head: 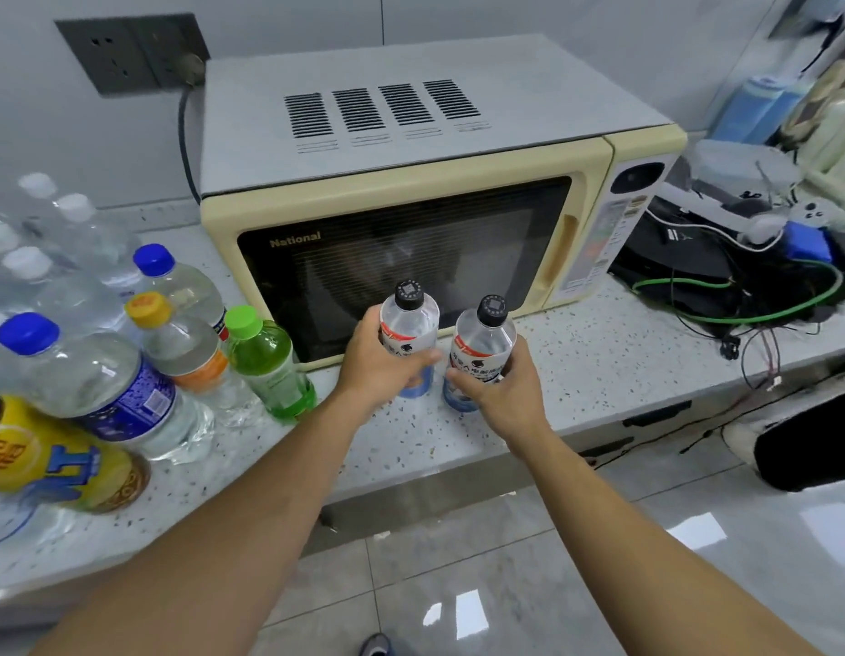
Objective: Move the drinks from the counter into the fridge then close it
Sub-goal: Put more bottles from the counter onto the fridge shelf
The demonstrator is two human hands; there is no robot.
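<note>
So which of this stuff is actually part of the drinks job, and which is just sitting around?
Part of the job:
- two black-capped bottles, gripped by the left hand and right hand
- green bottle
- orange-label bottle
- blue-capped bottles
- yellow bottle
- counter

Just lying about:
- microwave
- cables
- wall socket

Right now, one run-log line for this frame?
stage: pickup | left hand: grips left black-capped bottle | right hand: grips right black-capped bottle | both on counter before microwave | fridge: unseen
</note>
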